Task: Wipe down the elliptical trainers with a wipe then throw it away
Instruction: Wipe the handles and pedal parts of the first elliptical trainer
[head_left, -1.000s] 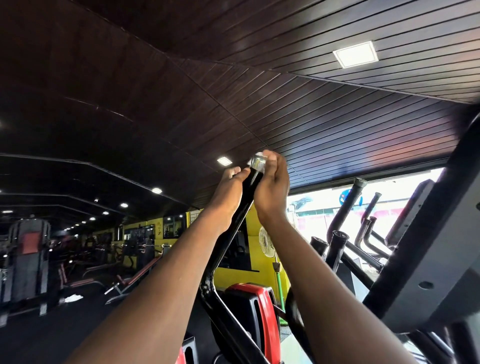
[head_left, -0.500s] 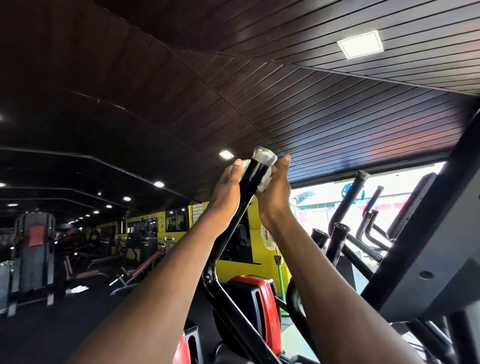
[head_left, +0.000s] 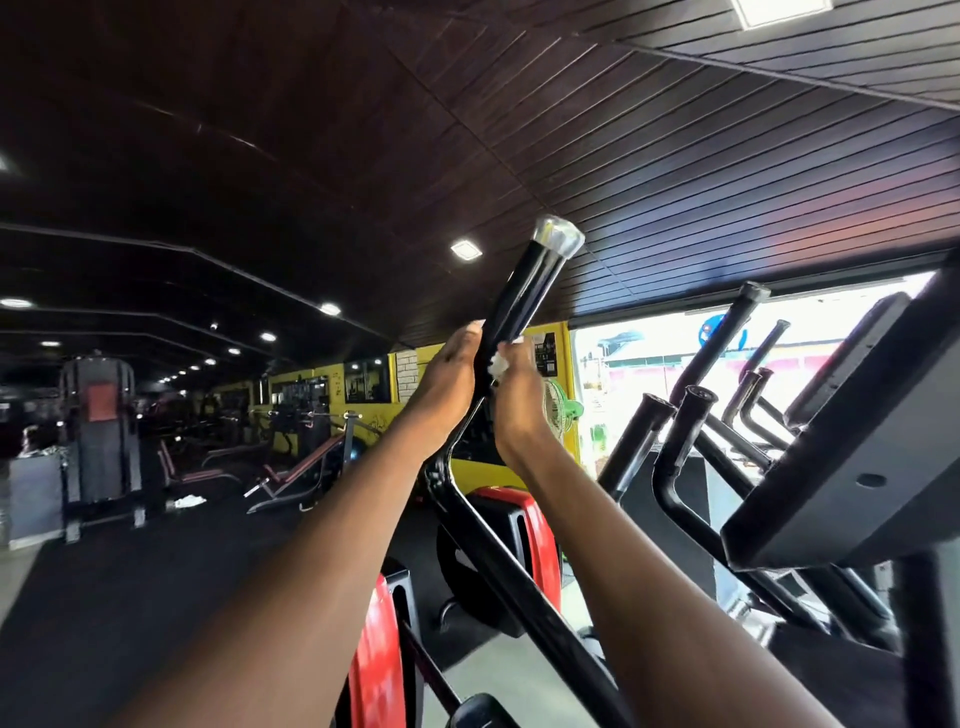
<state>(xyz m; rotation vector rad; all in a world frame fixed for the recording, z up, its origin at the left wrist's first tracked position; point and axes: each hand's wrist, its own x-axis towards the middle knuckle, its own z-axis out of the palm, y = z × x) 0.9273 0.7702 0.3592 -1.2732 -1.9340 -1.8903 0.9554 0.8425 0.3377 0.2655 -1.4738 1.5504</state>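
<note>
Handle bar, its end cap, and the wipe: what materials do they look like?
Handle bar: glossy black, likely painted metal tube; sharp light streaks along it.
End cap: clear, shiny, probably plastic cap or wrap; unclear which.
Wipe: white, crumpled, soft paper or nonwoven, bunched in the right hand.

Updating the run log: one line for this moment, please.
stage: wiping handlebar | left hand: steadies bar | right hand: presses wipe to bar | disposal: not yet

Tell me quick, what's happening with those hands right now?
Left hand grips the black handlebar. Right hand presses a white wipe to the bar, below the wrapped top end. Nothing in the way.
</note>
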